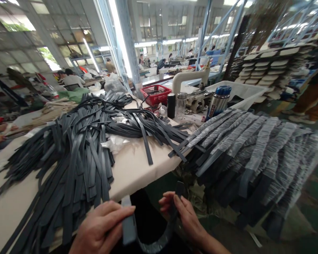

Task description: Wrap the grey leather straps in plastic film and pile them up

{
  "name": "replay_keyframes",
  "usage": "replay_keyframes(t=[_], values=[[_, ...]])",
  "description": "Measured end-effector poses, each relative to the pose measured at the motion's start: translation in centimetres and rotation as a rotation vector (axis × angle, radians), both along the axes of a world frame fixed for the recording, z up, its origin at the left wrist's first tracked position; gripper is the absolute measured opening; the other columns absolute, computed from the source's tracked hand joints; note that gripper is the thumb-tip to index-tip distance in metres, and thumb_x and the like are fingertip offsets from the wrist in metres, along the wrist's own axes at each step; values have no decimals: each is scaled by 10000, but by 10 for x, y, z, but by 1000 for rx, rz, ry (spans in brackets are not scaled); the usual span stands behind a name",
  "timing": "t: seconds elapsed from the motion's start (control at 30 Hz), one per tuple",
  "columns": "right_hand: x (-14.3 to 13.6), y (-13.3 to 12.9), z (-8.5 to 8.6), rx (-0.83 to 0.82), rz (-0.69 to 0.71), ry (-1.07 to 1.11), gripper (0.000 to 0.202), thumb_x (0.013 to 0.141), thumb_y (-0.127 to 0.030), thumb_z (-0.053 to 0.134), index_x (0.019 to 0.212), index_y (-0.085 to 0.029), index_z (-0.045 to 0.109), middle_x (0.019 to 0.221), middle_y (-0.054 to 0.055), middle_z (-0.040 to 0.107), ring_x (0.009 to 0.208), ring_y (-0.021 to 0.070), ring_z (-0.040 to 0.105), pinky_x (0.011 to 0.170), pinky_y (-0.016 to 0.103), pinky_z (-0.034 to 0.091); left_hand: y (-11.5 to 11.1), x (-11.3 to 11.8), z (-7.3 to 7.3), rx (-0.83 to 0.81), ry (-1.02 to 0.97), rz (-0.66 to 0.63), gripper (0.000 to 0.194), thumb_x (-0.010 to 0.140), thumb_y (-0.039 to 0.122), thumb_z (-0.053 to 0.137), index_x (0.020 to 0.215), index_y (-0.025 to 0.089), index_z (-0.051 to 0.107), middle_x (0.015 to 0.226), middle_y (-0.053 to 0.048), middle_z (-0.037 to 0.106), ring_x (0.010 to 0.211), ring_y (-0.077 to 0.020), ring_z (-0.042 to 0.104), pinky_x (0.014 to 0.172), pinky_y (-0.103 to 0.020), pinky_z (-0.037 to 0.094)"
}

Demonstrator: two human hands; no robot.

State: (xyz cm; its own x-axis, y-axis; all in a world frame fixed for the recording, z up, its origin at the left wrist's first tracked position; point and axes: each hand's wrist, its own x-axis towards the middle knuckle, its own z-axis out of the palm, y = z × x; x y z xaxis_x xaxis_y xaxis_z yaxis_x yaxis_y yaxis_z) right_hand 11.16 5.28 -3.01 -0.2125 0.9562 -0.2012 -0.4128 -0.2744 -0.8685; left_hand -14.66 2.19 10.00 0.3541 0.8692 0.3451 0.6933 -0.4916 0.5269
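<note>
My left hand (102, 225) pinches one end of a dark grey strap (129, 227) between thumb and fingers. My right hand (187, 215) grips the strap's other end, which sticks up above the thumb. Between the hands the strap sags in a U, and its lower part looks wrapped in shiny plastic film. To the left, a large heap of bare dark straps (74, 151) spreads over the table (138, 167) and hangs over its edge. On the right lies a pile of film-wrapped straps (256, 151), their dark ends showing.
Behind the straps stand a red basket (156, 94), a black bottle (171, 106), a glass jar (181, 105), a steel flask (218, 102) and a sewing machine (194, 91). A white bin (250, 92) sits behind the wrapped pile. Several people sit at workstations farther off.
</note>
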Motion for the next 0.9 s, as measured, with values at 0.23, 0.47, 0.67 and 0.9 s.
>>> replay_keyframes(t=[0.23, 0.47, 0.67, 0.9], values=[[-10, 10, 25, 200, 47, -6, 444, 937, -543, 440, 1227, -265, 626, 1426, 95, 502, 1278, 289, 489, 1008, 451, 458, 35, 50, -11, -142, -190, -163, 188, 872, 313, 600, 992, 387, 723, 1340, 0, 572, 1351, -268, 383, 1103, -467, 359], [-23, 11, 35, 243, 66, 36, 544, 947, -547, 403, 1433, -302, 401, 1299, 82, 609, 1188, 260, 565, 1051, 451, 423, 38, 93, -46, -741, -897, -178, 216, 878, 368, 602, 865, 220, 759, 1115, -57, 638, 1118, -226, 538, 1026, -354, 398], [-11, 22, 54, 315, 174, -211, 521, 937, -588, 385, 1296, -266, 580, 1317, 92, 603, 1220, 275, 542, 1076, 448, 392, 34, 95, -62, -870, -922, -40, 337, 838, 463, 634, 813, 136, 707, 739, -2, 560, 687, -114, 464, 667, -237, 382], [1, 41, 65, 431, 195, -254, 375, 935, -478, 475, 889, -237, 758, 1062, 78, 739, 1151, 276, 595, 1147, 489, 263, 33, 104, -76, -786, -905, -20, 333, 798, 470, 671, 848, 141, 677, 775, -17, 592, 734, -148, 512, 681, -254, 402]])
